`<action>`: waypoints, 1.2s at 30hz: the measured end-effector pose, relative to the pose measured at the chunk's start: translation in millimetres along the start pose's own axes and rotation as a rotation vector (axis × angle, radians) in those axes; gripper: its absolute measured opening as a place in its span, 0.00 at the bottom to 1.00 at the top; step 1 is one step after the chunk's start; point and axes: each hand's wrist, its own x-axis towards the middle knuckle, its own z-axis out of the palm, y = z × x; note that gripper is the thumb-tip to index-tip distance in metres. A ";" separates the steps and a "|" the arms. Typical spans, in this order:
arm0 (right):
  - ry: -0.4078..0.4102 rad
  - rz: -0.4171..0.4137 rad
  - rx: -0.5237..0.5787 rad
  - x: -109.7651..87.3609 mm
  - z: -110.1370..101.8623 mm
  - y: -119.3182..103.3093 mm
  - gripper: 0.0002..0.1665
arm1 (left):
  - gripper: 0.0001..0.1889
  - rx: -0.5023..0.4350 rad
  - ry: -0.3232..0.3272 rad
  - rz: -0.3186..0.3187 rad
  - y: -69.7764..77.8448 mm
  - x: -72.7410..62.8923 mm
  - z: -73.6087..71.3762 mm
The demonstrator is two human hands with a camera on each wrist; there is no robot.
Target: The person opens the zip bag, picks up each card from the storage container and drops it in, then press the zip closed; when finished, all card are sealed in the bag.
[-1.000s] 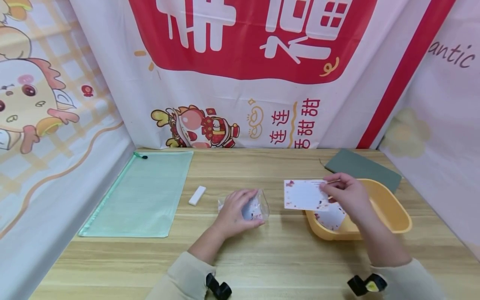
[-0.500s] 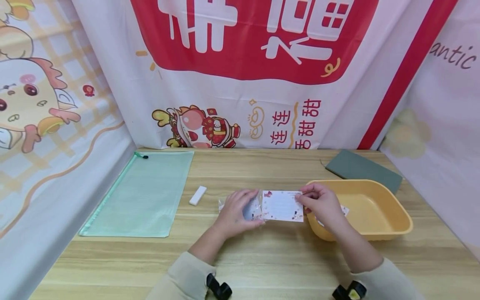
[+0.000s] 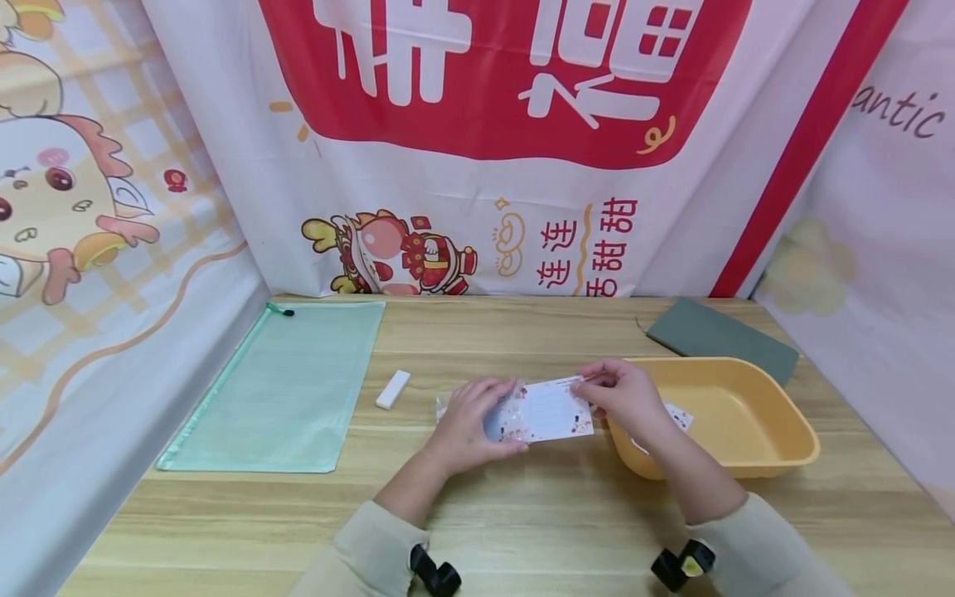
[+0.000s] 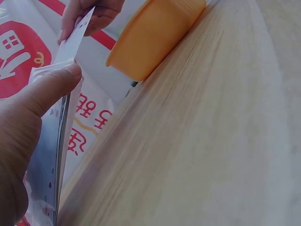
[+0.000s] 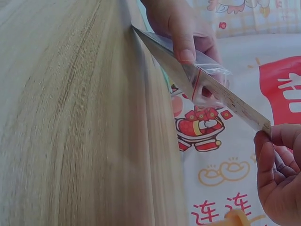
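Observation:
Mid-table in the head view, my left hand [image 3: 470, 427] grips a clear plastic bag [image 5: 207, 92] with a stack of printed cards [image 4: 46, 157] inside. The left wrist view shows its thumb lying along the bag's open end. My right hand [image 3: 627, 402] pinches the right edge of a white card [image 3: 554, 410] with a flowery border and faint lines. The far end of that card is inside the mouth of the bag, as the right wrist view shows. Another card [image 3: 679, 416] lies in the yellow plastic tub [image 3: 802, 444], partly hidden by my right forearm.
A dark green notebook [image 3: 716, 336] lies behind the tub. To the left are a small white block [image 3: 393, 390] and a pale green zip pouch [image 3: 283, 390]. Printed cloth [image 3: 477, 182] hangs around the wooden table [image 3: 522, 522].
My right hand has moved left from above the tub, bringing the card to the bag and sliding its end into the mouth. My left hand has stayed in place with the bag.

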 end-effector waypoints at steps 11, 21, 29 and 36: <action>-0.070 -0.053 -0.021 12.8 19.1 0.4 0.19 | 0.45 -0.001 0.012 0.017 1.4 -2.1 0.4; -0.180 -0.106 -0.051 2.8 1.7 6.7 0.25 | 0.45 -0.008 0.022 0.004 2.8 -1.5 -0.8; -0.182 -0.142 -0.061 3.4 10.5 13.6 0.22 | 0.46 -0.012 0.017 -0.003 1.9 -1.7 -1.4; -0.178 -0.163 -0.040 4.6 33.8 16.2 0.19 | 0.45 -0.010 0.043 0.030 1.3 -1.7 -0.5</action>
